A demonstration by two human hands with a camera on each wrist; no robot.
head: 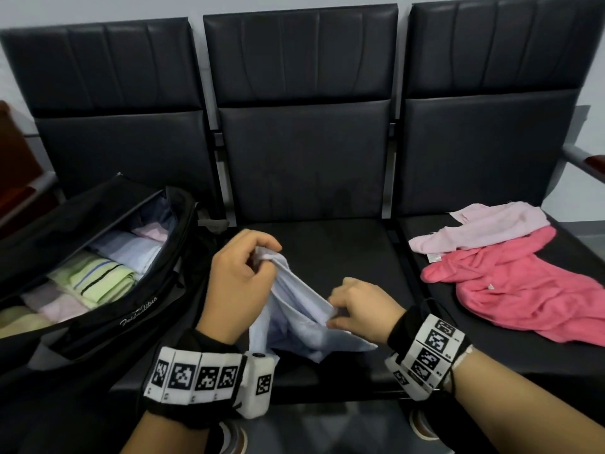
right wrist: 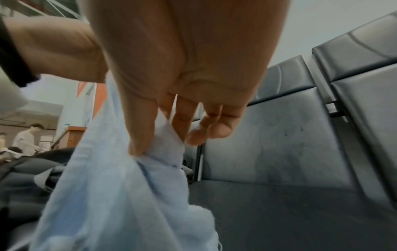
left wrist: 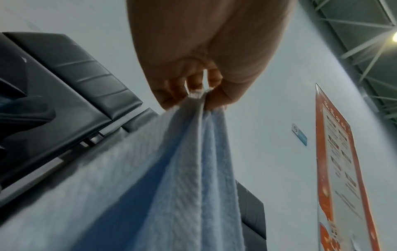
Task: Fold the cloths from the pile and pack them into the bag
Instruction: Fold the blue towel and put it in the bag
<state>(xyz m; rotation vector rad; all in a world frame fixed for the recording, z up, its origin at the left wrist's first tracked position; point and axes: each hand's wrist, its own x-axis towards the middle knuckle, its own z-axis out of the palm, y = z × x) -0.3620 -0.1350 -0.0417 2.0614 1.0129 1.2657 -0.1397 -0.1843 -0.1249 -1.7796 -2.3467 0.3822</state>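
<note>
A light blue cloth (head: 296, 317) hangs over the front of the middle seat, held by both hands. My left hand (head: 240, 273) pinches its upper corner, and the left wrist view shows that pinch on the light blue cloth (left wrist: 193, 169) with the left hand (left wrist: 199, 95) above it. My right hand (head: 358, 309) pinches an edge lower and to the right; the right wrist view shows the right hand (right wrist: 163, 135) with thumb and fingers on the light blue cloth (right wrist: 120, 195). The black bag (head: 108, 326) lies open on the left seat, with several folded cloths (head: 98, 276) inside.
A pale pink cloth (head: 484, 229) and a bright pink cloth (head: 510, 286) lie unfolded on the right seat. The black seat row (head: 304, 165) has tall backrests behind. An armrest (head: 586, 160) sticks out at the far right. People stand in the background of the right wrist view.
</note>
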